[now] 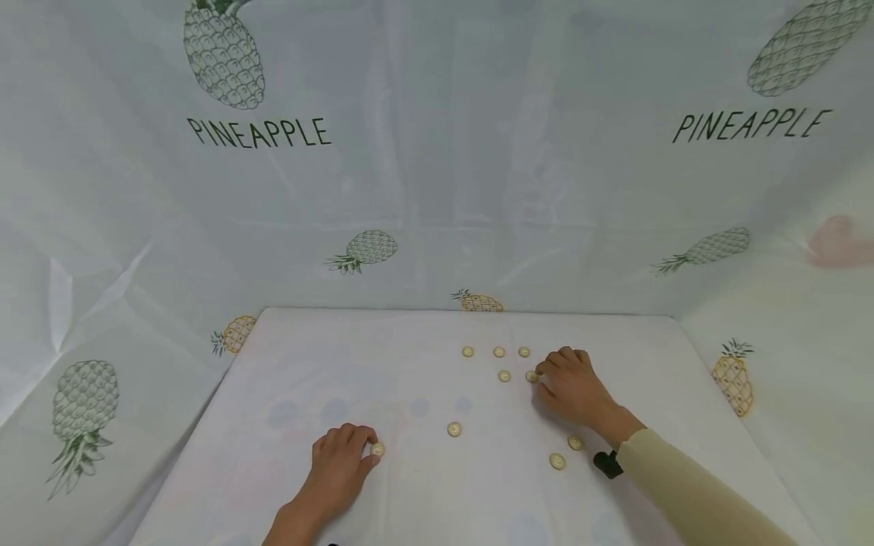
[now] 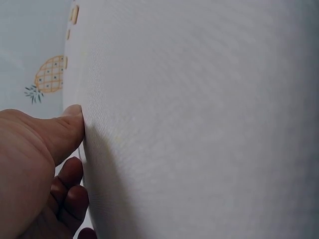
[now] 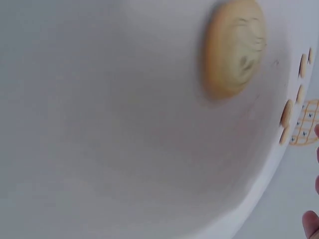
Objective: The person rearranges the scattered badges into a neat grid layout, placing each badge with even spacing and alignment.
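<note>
Round pale-yellow cookies lie scattered on the white tabletop (image 1: 410,500). My left hand (image 1: 336,466) rests low at the left of centre, pinching a cookie (image 1: 378,450) at its edge between thumb and index finger. In the left wrist view the thumb (image 2: 67,132) comes down at the cloth, and that cookie is hidden. At the right, my right hand (image 1: 572,385) reaches over the table with fingers bent loosely, fingertips right at the side of another cookie (image 1: 530,376). The right wrist view shows a gap between thumb (image 3: 311,221) and fingers.
Beyond the right hand stands a back row with a cookie (image 1: 467,352), a second cookie (image 1: 499,352) and a third cookie (image 1: 523,352). One cookie (image 1: 454,429) lies between the hands. Beneath the right wrist is a cookie with an embossed face (image 3: 238,47). Pineapple-print cloth (image 1: 437,189) surrounds the table.
</note>
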The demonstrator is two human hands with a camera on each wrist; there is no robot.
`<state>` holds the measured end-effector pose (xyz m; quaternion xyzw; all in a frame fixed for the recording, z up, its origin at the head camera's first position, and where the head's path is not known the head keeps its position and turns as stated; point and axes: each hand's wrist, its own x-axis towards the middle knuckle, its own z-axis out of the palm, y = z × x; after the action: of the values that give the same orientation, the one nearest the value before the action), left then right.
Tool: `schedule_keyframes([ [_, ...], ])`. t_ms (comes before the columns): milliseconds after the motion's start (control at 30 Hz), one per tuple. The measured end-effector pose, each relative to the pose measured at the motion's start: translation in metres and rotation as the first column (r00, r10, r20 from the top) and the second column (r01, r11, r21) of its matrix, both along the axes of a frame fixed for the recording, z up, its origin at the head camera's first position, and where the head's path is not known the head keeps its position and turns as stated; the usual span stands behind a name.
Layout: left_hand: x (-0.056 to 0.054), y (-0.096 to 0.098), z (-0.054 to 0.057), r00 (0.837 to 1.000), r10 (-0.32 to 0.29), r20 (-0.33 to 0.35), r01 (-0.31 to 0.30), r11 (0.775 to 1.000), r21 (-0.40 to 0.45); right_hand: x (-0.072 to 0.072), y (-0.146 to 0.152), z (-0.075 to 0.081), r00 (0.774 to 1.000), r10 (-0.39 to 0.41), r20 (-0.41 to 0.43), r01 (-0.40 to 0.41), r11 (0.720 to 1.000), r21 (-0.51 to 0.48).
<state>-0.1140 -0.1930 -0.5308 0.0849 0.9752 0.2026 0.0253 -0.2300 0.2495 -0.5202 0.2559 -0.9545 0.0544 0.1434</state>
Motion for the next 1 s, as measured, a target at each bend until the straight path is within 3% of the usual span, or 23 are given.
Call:
schedule_keyframes([
  [300, 0.000, 0.002, -0.001, 1.000, 0.008, 0.009, -0.008, 1.000, -0.010, 0.041, 0.031, -0.002, 0.998, -0.033, -0.045, 0.032, 0.999, -0.034],
  [600, 0.001, 0.002, 0.002, 0.999, 0.017, 0.031, -0.017, 1.000, 0.000, 0.075, 0.047, -0.004, 0.998, 0.005, -0.067, -0.006, 1.000, -0.026],
  [833, 0.000, 0.001, 0.001, 0.999, 0.016, 0.030, -0.016, 1.000, 0.002, 0.093, 0.049, -0.010, 0.998, 0.044, -0.041, -0.045, 0.999, -0.025],
  [1000, 0.000, 0.002, 0.002, 0.999, 0.014, 0.038, -0.014, 1.000, 0.002, 0.098, 0.048, -0.014, 0.997, 0.071, -0.044, -0.072, 0.997, -0.030],
])
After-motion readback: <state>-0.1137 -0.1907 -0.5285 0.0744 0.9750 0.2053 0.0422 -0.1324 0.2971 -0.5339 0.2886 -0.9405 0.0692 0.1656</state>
